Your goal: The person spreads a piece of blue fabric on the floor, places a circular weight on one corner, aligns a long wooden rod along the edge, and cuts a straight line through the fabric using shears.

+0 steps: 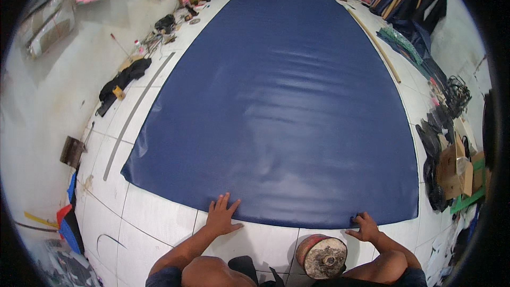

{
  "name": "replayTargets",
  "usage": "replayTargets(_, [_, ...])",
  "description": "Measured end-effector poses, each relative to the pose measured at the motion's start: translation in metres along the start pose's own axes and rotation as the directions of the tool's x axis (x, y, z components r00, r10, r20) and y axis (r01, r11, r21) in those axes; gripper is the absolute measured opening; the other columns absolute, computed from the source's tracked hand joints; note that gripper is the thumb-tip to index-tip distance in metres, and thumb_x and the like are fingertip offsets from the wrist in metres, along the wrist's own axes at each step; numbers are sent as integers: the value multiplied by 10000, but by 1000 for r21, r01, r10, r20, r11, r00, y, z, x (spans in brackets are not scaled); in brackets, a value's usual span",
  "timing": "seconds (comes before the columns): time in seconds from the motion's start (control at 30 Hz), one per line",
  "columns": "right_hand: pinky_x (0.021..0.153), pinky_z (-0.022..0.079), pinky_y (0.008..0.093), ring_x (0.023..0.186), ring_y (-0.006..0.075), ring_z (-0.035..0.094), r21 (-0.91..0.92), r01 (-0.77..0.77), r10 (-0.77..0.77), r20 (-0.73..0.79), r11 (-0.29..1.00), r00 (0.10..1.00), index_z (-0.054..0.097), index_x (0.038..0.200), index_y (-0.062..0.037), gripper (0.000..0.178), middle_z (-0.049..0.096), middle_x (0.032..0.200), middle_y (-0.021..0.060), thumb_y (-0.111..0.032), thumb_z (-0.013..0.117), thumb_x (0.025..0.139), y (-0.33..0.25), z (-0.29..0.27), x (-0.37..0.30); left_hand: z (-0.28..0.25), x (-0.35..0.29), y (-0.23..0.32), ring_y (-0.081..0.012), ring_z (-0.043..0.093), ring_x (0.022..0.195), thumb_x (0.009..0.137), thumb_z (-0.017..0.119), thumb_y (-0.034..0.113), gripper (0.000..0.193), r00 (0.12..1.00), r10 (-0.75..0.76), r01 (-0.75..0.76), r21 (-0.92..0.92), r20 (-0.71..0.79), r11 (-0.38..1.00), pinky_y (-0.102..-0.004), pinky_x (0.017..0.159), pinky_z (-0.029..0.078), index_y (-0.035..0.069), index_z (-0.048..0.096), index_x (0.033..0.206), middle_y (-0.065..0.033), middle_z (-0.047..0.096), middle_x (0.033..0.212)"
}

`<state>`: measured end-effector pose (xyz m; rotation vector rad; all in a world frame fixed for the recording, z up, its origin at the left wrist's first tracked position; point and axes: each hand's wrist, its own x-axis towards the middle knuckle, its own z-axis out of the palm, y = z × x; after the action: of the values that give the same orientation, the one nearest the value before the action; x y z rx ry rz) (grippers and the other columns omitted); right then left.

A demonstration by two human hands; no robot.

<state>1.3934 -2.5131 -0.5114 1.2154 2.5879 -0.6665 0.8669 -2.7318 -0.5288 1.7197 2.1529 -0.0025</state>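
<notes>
A wide dark blue sheet [276,106] with a smooth, slightly shiny face lies spread over the white tiled floor, with shallow ripples across its middle. My left hand [222,217] rests with spread fingers on its near edge, left of centre, fingertips on the sheet and the heel toward the tiles. Farther right along the same edge, my right hand [366,228] is bent, fingers curled over the border and thumb at its lower side. A small dark blue fold shows at those fingertips. Between my arms stands a round, drum-like thing [323,258] with a stained, worn top and reddish side.
A long grey strip [130,122] lies left of the sheet, near black cloth [122,82] and a metal can [73,151]. To the right are a long wooden stick [378,48], an open cardboard box [454,170] and dark scraps [433,159]. Rolls lean at the far right.
</notes>
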Motion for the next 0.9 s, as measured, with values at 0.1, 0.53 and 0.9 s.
replayTargets(0.1, [912, 472, 483, 1076, 416, 551, -62, 26, -25, 22, 998, 999, 654, 1123, -57, 662, 565, 1112, 243, -604, 722, 756, 17, 9, 8, 10, 2, -11, -420, 258, 1429, 764, 749, 521, 813, 999, 18, -17, 18, -49, 1000, -591, 1103, 275, 237, 427, 1455, -240, 273, 1534])
replayTargets(0.53, [546, 502, 482, 622, 358, 641, 105, 797, -785, 288, 595, 548, 530, 1045, -110, 488, 603, 658, 116, -558, 616, 869, -140, -71, -23, -15, 17, 13, -408, 409, 1288, 658, 857, 406, 843, 998, -32, 31, 9, 52, 999, -491, 1028, 433, 224, 476, 1388, -221, 387, 1424])
replayTargets(0.9, [575, 525, 465, 638, 356, 661, 118, 467, -480, 146, 876, 865, 620, 993, -137, 391, 652, 678, 140, -490, 653, 828, -122, -56, -37, -25, 30, 22, -382, 414, 1241, 627, 870, 454, 1048, 991, -55, 41, 117, 122, 992, -489, 962, 485, 334, 311, 1505, -190, 410, 1320])
